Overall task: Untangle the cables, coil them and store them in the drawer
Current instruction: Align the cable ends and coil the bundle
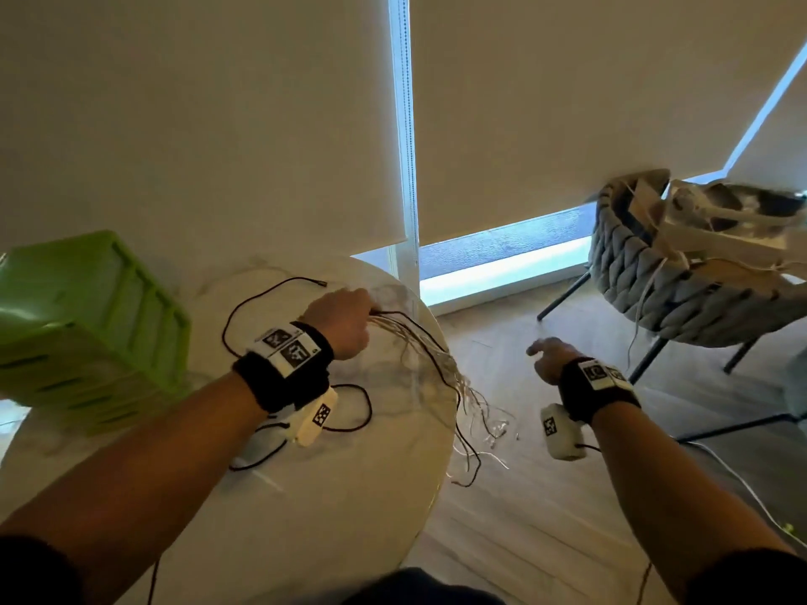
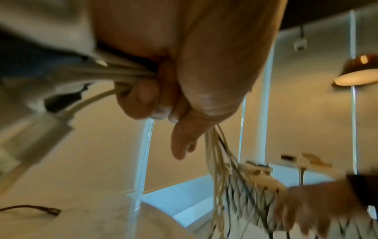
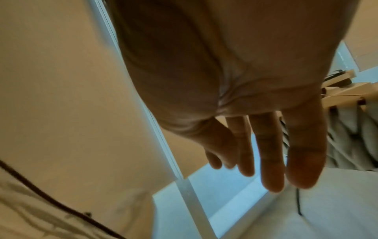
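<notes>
My left hand (image 1: 345, 320) grips a bundle of thin white cables (image 1: 441, 364) with a dark one among them, near the right rim of the round marble table (image 1: 340, 495). In the left wrist view the curled fingers (image 2: 143, 100) clamp the white cables (image 2: 214, 161), whose ends hang off the table edge toward the floor. A dark braided cable (image 1: 262, 299) loops across the tabletop beside my wrist. My right hand (image 1: 546, 360) hovers off the table to the right, fingers (image 3: 272, 161) straight and holding nothing. A green plastic drawer unit (image 1: 83, 334) stands at the table's left.
A grey woven chair (image 1: 681, 272) loaded with boxes and cords stands at the right on the wooden floor. Roller blinds and a window frame (image 1: 404, 146) rise behind the table. A white cord (image 1: 742, 482) trails over the floor by my right arm.
</notes>
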Demonstrator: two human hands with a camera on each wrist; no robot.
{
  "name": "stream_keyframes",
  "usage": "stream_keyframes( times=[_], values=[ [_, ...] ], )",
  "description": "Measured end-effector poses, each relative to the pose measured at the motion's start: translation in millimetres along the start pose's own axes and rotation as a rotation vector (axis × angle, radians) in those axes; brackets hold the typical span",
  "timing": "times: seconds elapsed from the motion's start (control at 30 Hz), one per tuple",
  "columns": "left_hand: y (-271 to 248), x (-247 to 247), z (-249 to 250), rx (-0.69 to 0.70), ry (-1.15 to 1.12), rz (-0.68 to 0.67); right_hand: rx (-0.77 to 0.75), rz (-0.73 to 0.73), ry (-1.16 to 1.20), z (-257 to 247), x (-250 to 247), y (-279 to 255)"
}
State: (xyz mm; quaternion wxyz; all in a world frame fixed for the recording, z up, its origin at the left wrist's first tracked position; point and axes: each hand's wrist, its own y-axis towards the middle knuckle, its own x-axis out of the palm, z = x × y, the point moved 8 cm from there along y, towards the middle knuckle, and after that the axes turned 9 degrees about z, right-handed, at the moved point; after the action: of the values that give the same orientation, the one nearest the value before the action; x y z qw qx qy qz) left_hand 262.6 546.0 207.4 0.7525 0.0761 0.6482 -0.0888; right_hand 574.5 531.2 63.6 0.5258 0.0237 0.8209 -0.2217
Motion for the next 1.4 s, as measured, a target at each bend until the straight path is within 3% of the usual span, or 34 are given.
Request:
stream_keyframes(
  times=[0.1,0.17,0.3,0.47,0.57,0.63,0.7,0.73,0.83,0.9,0.93,1.0,1.07,1.13,1.27,1.3,1.4],
  values=[
    [-5,13,4,0.027,0.153,0.003,-0.158,0.072,0.214,-49,-20,-9],
    [-4,14,7,0.058,0.202,0.008,-0.341,-0.008,0.363,-104,-15,-35],
    [-7,7,23,0.179,0.313,0.004,-0.647,-0.145,0.409,-205,12,-86],
    [-20,-15,3,0.228,0.279,0.129,-0.607,-0.274,0.43,-248,32,-103],
    [-32,-19,-43,0.216,0.144,0.268,-0.624,-0.218,0.394,-262,44,-110],
    [-49,-28,-83,0.136,0.001,0.408,-0.559,-0.173,0.451,-265,51,-106],
    [-75,-35,-120,-0.039,-0.372,0.495,-0.464,-0.128,0.524,-265,57,-100],
    [-86,-30,-135,-0.179,-0.61,0.476,-0.425,-0.107,0.551,-266,61,-100],
    [-105,18,-148,-0.627,-1.135,0.141,-0.43,-0.087,0.542,-284,72,-115],
    [-111,54,-139,-0.739,-1.391,-0.093,-0.534,-0.091,0.47,-303,80,-134],
    [-110,65,-133,-0.747,-1.565,-0.149,-0.6,-0.098,0.405,-311,88,-142],
    [-106,74,-132,-0.789,-1.896,-0.105,-0.731,-0.117,0.276,-323,102,-161],
    [-104,72,-143,-0.853,-2.173,0.026,-0.805,-0.123,0.162,-328,113,-175],
    [-109,61,-153,-0.836,-2.307,0.083,-0.822,-0.175,0.068,-334,119,-185],
    [-125,55,-172,-0.844,-2.234,0.144,-0.799,-0.427,0.003,-336,134,-189],
    [-129,54,-176,-0.841,-2.188,0.151,-0.763,-0.489,0.088,-339,132,-189],
    [-145,53,-179,-0.753,-2.037,0.035,-0.472,-0.545,0.708,-354,113,-188]
  ],
)
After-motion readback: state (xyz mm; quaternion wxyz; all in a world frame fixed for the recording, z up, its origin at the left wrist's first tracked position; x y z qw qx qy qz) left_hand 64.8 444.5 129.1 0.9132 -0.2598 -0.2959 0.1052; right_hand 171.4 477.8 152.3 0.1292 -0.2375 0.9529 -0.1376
